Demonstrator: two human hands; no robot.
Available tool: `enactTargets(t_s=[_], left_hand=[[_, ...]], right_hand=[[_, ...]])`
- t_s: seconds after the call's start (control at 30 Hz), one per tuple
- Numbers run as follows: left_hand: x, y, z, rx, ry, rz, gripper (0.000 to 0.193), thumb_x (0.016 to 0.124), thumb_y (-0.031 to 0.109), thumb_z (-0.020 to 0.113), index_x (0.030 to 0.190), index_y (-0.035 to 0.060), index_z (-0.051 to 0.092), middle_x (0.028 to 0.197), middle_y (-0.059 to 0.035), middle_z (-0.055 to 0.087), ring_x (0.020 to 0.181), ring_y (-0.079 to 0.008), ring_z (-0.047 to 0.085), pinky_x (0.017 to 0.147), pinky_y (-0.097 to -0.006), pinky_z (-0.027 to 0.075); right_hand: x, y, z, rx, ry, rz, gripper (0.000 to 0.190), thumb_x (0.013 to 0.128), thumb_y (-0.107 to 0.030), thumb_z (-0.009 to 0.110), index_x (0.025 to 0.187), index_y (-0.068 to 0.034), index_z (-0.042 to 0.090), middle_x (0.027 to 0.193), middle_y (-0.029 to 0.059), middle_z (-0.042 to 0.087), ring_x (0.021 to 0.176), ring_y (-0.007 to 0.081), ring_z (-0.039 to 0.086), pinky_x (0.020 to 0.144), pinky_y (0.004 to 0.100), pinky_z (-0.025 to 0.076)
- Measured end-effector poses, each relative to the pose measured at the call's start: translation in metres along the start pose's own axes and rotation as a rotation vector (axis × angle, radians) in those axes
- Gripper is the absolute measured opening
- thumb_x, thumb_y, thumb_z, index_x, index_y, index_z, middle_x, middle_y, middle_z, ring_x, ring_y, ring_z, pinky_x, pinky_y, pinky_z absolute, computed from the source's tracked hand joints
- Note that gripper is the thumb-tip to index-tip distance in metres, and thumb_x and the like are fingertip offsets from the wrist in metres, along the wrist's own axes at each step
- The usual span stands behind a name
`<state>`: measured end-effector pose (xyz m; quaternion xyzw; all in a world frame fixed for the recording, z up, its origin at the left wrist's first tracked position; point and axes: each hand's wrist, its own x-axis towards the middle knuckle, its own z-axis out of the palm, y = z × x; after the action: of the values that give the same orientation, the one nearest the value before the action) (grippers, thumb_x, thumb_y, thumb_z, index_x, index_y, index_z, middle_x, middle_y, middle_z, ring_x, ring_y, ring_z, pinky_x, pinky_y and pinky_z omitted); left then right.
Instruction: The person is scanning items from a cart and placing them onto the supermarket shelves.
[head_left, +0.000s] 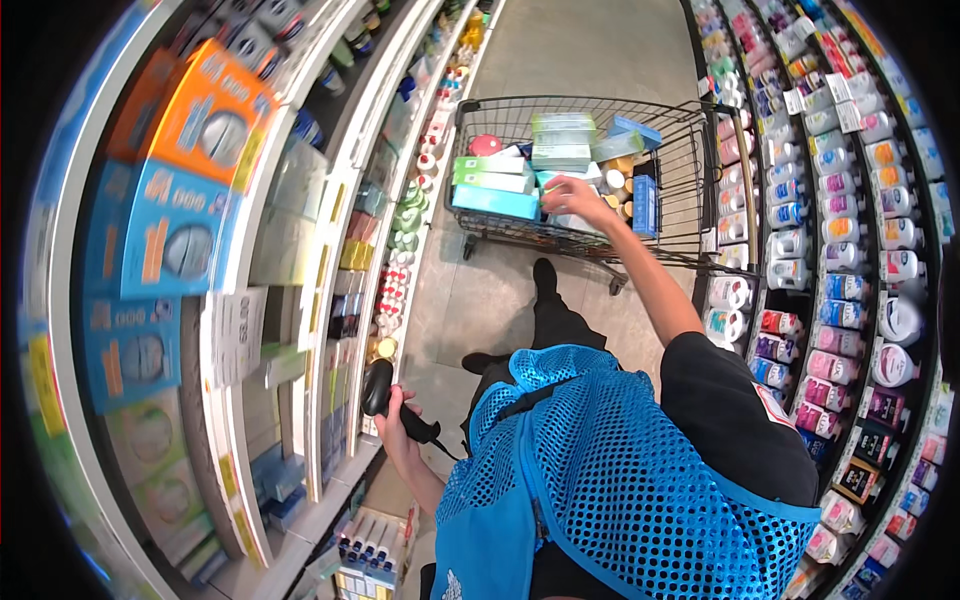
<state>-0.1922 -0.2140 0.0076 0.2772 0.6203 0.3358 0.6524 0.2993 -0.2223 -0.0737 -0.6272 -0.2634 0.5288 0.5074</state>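
Observation:
My left hand (399, 426) is closed around a black handheld barcode scanner (380, 390), beside the left shelves; a cord or strap hangs from its handle. My right hand (571, 199) reaches into a black wire shopping cart (517, 238), its fingers bent over the goods. Nearest to it are a light-blue box (495, 201), green-and-white boxes (491, 165) on the left and a stack of pale green-and-white boxes (562, 142) above. A dark blue box (644, 204) stands at the cart's right side, by round-capped containers (615, 180). Whether my right fingers grip anything is hidden.
Shelves with blue boxes (176, 232) and an orange box (217, 120) rise close on the left. Shelves of bottles (836, 184) line the right. The cart stands across the aisle floor (480, 300) beyond my feet. A low display (367, 551) holds bottles at the bottom left.

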Motion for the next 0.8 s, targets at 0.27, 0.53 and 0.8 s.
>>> enactTargets(t_s=[0.27, 0.53, 0.8], left_hand=[[0.009, 0.018, 0.171, 0.189, -0.049, -0.096, 0.034, 0.080, 0.019, 0.069, 0.105, 0.0003, 0.056, 0.084, -0.0108, 0.062, 0.056, -0.0129, 0.054, 0.051, -0.0241, 0.043], [0.007, 0.023, 0.286, 0.573, -0.294, -0.130, 0.034, 0.080, 0.017, 0.068, 0.106, -0.0015, 0.058, 0.085, -0.0095, 0.063, 0.057, -0.0122, 0.054, 0.053, -0.0230, 0.044], [-0.003, 0.017, 0.307, 0.583, -0.300, -0.154, 0.032, 0.079, 0.013, 0.069, 0.107, 0.0015, 0.058, 0.087, -0.0080, 0.062, 0.062, -0.0136, 0.059, 0.050, -0.0234, 0.046]], right_hand=[[0.010, 0.097, -0.178, -0.469, 0.030, 0.304, 0.050, 0.068, -0.008, 0.071, 0.112, -0.001, 0.049, 0.103, 0.0131, 0.058, 0.086, 0.0212, 0.062, 0.072, 0.0309, 0.051], [0.012, 0.112, -0.130, -0.920, -0.236, -0.036, 0.082, 0.054, -0.018, 0.081, 0.125, -0.008, 0.043, 0.110, 0.0170, 0.047, 0.113, 0.0333, 0.043, 0.095, 0.0420, 0.037], [0.033, 0.117, -0.139, -0.981, -0.360, -0.033, 0.094, 0.042, -0.024, 0.088, 0.121, -0.007, 0.039, 0.115, 0.0188, 0.045, 0.113, 0.0389, 0.042, 0.089, 0.0467, 0.042]])
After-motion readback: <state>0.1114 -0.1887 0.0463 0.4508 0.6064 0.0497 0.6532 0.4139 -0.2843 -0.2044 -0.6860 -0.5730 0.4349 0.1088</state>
